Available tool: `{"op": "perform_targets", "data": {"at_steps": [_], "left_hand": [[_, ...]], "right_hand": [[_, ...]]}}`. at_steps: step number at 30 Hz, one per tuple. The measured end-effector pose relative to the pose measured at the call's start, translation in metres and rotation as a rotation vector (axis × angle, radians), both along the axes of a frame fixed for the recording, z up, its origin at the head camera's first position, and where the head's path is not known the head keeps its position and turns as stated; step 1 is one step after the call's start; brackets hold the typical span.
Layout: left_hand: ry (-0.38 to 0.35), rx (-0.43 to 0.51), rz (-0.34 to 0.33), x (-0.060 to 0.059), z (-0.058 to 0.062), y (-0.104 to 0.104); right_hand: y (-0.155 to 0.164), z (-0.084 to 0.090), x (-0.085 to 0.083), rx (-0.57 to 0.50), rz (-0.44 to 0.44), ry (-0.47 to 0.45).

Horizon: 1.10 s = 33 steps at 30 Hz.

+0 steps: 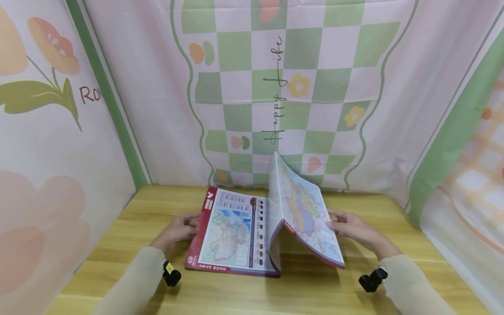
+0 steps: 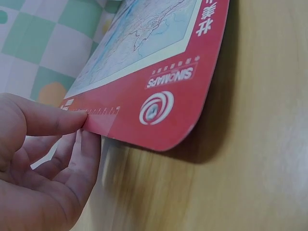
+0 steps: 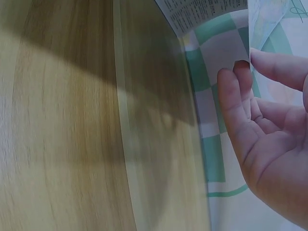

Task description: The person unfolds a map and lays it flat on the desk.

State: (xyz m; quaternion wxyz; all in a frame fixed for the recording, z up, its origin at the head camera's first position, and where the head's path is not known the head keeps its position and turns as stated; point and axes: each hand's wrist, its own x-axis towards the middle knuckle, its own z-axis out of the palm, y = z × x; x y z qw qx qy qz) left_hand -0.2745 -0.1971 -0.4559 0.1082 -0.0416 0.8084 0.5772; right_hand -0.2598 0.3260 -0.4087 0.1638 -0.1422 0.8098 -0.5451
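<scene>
An atlas (image 1: 232,232) with a red border lies open on the wooden table (image 1: 315,293), a map showing on its flat left side. My left hand (image 1: 179,227) pinches the left cover's edge; in the left wrist view thumb and fingers (image 2: 89,126) clamp the red cover (image 2: 159,96) just above the table (image 2: 250,168). A bundle of map pages (image 1: 303,205) stands lifted and tilted to the right. My right hand (image 1: 350,226) holds its outer edge. The right wrist view shows the right hand (image 3: 245,67) with curled fingers and thumb against the page (image 3: 269,19), over the table (image 3: 62,144).
Printed cloth walls close the table in: a green checked one (image 1: 275,87) behind, flowered ones left (image 1: 47,131) and right (image 1: 464,153). Small black cameras sit on my left wrist (image 1: 172,276) and right wrist (image 1: 372,280). Bare wood runs along the front edge.
</scene>
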Motion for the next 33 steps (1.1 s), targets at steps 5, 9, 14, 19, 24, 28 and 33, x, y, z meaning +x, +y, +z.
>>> {"op": "perform_targets", "data": {"at_steps": [5,9,14,19,24,28,33], "left_hand": [[-0.015,-0.008,0.005,0.002,0.003,-0.004],[-0.003,-0.007,0.001,0.004,0.005,-0.009],[0.007,-0.037,0.015,0.005,0.007,-0.017],[-0.006,-0.069,0.013,0.007,0.011,-0.024],[-0.016,-0.094,0.010,0.009,0.015,-0.033],[-0.017,-0.089,0.014,0.010,0.015,-0.039],[-0.008,-0.118,0.033,0.010,0.015,-0.047]], "right_hand": [[0.007,0.002,0.003,0.024,-0.003,0.009],[0.015,0.002,0.003,0.044,-0.019,0.019],[0.025,0.004,0.002,0.016,-0.008,0.026],[0.033,0.005,0.004,0.009,0.005,0.038],[0.042,0.004,0.006,0.031,-0.009,0.040],[0.048,0.003,0.007,0.047,-0.034,0.038],[0.057,0.001,0.008,0.052,-0.047,0.032]]}}
